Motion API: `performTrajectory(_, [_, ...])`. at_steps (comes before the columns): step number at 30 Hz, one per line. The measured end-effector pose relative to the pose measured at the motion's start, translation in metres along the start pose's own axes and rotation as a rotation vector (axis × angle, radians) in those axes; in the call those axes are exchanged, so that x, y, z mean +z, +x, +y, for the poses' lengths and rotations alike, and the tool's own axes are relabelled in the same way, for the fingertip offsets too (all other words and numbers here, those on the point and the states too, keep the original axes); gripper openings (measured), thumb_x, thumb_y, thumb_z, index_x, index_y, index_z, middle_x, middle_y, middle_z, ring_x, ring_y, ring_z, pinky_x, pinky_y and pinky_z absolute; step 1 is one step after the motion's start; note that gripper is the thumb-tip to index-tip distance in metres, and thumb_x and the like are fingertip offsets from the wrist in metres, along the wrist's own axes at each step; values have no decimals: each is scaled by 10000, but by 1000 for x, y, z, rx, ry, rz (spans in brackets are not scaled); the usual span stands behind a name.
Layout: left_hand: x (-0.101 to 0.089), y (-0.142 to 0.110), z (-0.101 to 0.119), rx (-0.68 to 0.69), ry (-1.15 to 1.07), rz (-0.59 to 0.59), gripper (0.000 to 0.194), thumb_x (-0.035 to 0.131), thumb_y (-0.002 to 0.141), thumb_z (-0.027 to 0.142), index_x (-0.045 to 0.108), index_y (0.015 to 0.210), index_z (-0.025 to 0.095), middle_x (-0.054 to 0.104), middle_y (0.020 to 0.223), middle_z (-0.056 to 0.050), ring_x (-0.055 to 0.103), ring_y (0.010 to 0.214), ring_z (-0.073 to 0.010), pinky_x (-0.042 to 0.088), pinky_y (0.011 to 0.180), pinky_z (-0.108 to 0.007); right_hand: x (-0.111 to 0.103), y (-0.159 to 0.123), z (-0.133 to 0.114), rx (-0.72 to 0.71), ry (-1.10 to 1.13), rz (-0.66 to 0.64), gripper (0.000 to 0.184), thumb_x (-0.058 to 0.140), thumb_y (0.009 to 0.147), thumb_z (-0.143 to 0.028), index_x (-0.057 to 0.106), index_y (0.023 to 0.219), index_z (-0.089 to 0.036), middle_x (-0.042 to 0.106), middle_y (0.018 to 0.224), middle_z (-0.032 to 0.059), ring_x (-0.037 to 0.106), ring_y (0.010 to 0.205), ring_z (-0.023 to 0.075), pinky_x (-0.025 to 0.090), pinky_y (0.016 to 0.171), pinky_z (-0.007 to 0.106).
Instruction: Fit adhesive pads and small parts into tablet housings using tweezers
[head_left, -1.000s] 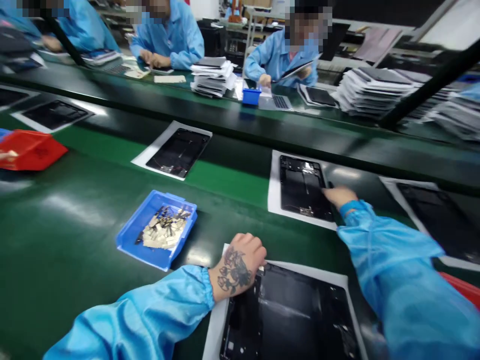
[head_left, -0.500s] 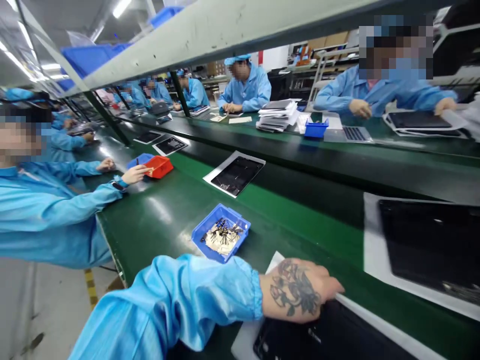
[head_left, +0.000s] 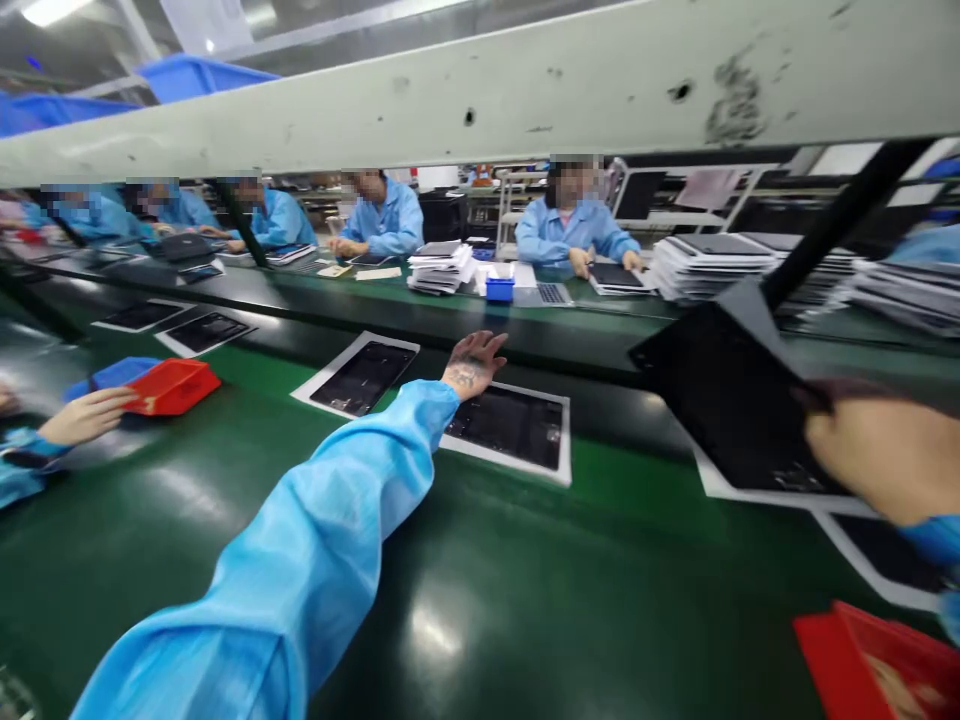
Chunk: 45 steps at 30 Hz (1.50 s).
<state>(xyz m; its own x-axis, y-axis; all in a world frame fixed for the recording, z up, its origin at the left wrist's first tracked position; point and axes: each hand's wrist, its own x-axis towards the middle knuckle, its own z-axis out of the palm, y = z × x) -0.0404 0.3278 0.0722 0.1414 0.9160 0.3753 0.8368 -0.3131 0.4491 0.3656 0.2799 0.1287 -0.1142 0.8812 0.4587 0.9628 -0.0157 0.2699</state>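
My left hand (head_left: 474,365) stretches forward with its fingers spread and holds nothing. It is just above the top edge of a black tablet back housing (head_left: 510,428) lying on a white sheet (head_left: 510,462). Whether they touch, I cannot tell. At the right edge, my right hand (head_left: 877,450) grips the corner of another black tablet housing (head_left: 724,395), which is tilted up off the belt. A white sheet (head_left: 757,497) shows beneath that housing.
A third housing (head_left: 364,378) lies on the green conveyor belt (head_left: 225,530). A co-worker's hand (head_left: 86,417) is next to a red tray (head_left: 174,387). Another red tray (head_left: 874,665) sits at lower right. A pale overhead beam (head_left: 480,100) crosses above stacked tablets (head_left: 712,268).
The view has swung up and along the belt. My left hand has moved forward, away from the near housing. My right hand has taken hold of a black housing and raised it.
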Motion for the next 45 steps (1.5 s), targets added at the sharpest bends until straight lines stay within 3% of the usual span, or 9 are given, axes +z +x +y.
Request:
performTrajectory(5, [-2, -28, 33, -145, -354, -23, 467, 387, 962, 365, 434, 1355, 117, 436, 1410, -124, 340, 1339, -224, 204, 1137, -360, -56, -51, -27, -272, 58, 420, 279, 391, 904, -247, 639, 1009, -177, 703, 943, 45, 644, 766, 198, 359, 527, 280])
performTrajectory(8, [-13, -52, 57, -212, -622, -155, 633, 190, 965, 558, 451, 1349, 127, 461, 1405, -109, 377, 1328, -228, 265, 1110, -379, -97, -73, -43, -411, 247, 417, 283, 386, 934, -265, 643, 986, -162, 702, 904, 49, 636, 757, 183, 416, 622, 266])
performTrajectory(14, [-41, -129, 105, -308, -1151, -590, 885, 73, 850, 750, 540, 1260, 119, 674, 1090, -136, 645, 993, -262, 517, 861, -394, -125, -84, -45, -424, 377, 174, 322, 384, 954, -353, 660, 986, -190, 707, 958, 49, 654, 805, 192, 459, 688, 278])
performTrajectory(19, [-44, -219, 121, -551, -1732, -840, 856, 172, 838, 768, 564, 1235, 119, 658, 1116, -136, 601, 1088, -280, 442, 969, -407, -103, -96, -54, -399, 445, -312, 281, 431, 924, -345, 694, 944, -249, 728, 959, 11, 674, 826, 220, 467, 691, 293])
performTrajectory(24, [-14, -300, 117, -571, -1881, -1032, 656, 411, 856, 659, 634, 1121, 102, 637, 1163, -132, 546, 1169, -273, 323, 1080, -408, -76, -126, -85, -546, 509, -680, 274, 473, 893, -320, 643, 691, -246, 681, 701, -8, 625, 648, 194, 380, 569, 267])
performTrajectory(30, [-4, -329, 87, -876, -1297, -928, 657, 765, 512, 660, 695, 897, 132, 694, 863, -97, 655, 786, -229, 508, 848, -392, -36, -150, -130, -581, 540, -729, 269, 470, 858, -259, 630, 646, -223, 678, 692, 42, 636, 666, 232, 361, 577, 301])
performTrajectory(36, [-74, -313, 42, -653, -636, -771, 473, 542, 761, 593, 655, 849, 142, 676, 717, -49, 572, 501, -126, 478, 512, -243, 1, -183, -161, -469, 646, -567, 313, 347, 925, -294, 632, 818, -223, 668, 930, 57, 663, 767, 216, 480, 670, 318])
performTrajectory(40, [-111, -292, -3, -645, -280, -451, 343, 430, 850, 428, 631, 919, 158, 673, 803, -45, 596, 635, -154, 459, 571, -244, 10, -200, -159, -373, 747, -397, 341, 310, 945, -371, 597, 1067, -234, 543, 1242, 66, 671, 825, 195, 541, 704, 333])
performTrajectory(45, [-108, -267, -51, -609, 99, -287, 167, 526, 817, 239, 632, 940, 198, 635, 984, -42, 569, 967, -206, 421, 855, -288, 6, -221, -138, -344, 851, -357, 330, 325, 956, -453, 600, 1032, -288, 582, 1185, 16, 678, 850, 163, 569, 726, 276])
